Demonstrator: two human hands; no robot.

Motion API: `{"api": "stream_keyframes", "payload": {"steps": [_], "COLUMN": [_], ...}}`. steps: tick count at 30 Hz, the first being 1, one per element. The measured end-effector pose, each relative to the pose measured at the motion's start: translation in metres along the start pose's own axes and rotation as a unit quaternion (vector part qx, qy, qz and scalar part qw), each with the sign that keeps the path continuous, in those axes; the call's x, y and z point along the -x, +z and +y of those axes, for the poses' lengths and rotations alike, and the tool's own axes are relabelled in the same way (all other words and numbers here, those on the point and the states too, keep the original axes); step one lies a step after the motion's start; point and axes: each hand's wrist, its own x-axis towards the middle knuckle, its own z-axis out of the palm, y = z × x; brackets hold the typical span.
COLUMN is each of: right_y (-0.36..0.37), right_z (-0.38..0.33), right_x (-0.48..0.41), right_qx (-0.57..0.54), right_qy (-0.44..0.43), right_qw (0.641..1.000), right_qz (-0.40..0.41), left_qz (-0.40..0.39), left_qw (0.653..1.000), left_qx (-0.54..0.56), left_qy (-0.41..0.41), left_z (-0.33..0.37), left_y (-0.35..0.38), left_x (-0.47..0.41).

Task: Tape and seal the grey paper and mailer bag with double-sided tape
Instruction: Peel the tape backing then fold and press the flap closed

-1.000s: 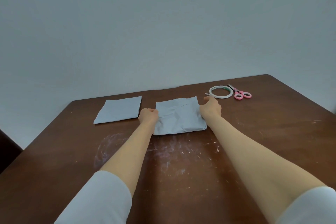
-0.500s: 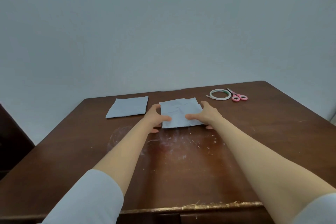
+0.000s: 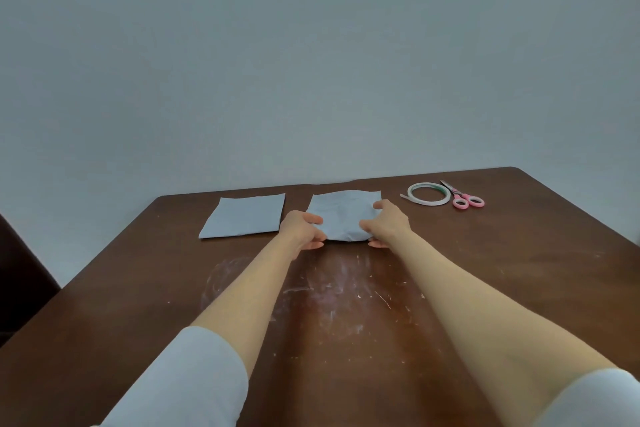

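Mailer bag [image 3: 346, 210], left hand [image 3: 300, 227], right hand [image 3: 388, 224] gripping

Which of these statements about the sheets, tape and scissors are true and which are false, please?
1. The left hand and right hand both pinch the crumpled grey sheet. True.
2. The scissors have blue handles. False: they are pink.
3. The double-sided tape roll lies on the table beside the scissors. True.
4. The flat grey sheet lies right of the crumpled one. False: it lies left.
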Motion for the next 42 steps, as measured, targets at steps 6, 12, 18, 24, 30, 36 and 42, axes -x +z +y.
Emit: {"api": "stream_keyframes", "payload": {"steps": [6, 12, 18, 24, 30, 36, 42], "right_y": [0.008, 0.011, 0.010, 0.007, 0.006, 0.001, -0.004], "right_z": [-0.007, -0.010, -0.008, -0.005, -0.005, -0.005, -0.009], "right_x": [-0.030, -0.051, -0.059, -0.058, -0.055, -0.051, -0.045], "right_qx": [0.025, 0.060, 0.078, 0.090, 0.089, 0.099, 0.099], "right_qy": [-0.003, -0.012, -0.016, -0.015, -0.009, -0.013, -0.014], "right_qw": [0.999, 0.996, 0.994, 0.992, 0.993, 0.993, 0.994], "right_qz": [0.033, 0.064, 0.078, 0.088, 0.082, 0.069, 0.049], "left_qz": [0.013, 0.023, 0.060, 0.087, 0.120, 0.124, 0.125], "left_qw": [1.000, 0.999, 0.997, 0.996, 0.993, 0.992, 0.991], "left_qx": [0.019, 0.048, 0.049, 0.033, 0.008, 0.003, -0.027], "left_qy": [-0.005, -0.001, 0.002, 0.005, -0.012, -0.031, -0.032], "left_z": [0.007, 0.011, 0.012, 0.011, 0.014, 0.018, 0.022], "left_y": [0.003, 0.008, 0.012, 0.012, 0.012, 0.012, 0.011], "left_x": [-0.028, -0.050, -0.060, -0.057, -0.054, -0.047, -0.044]}}
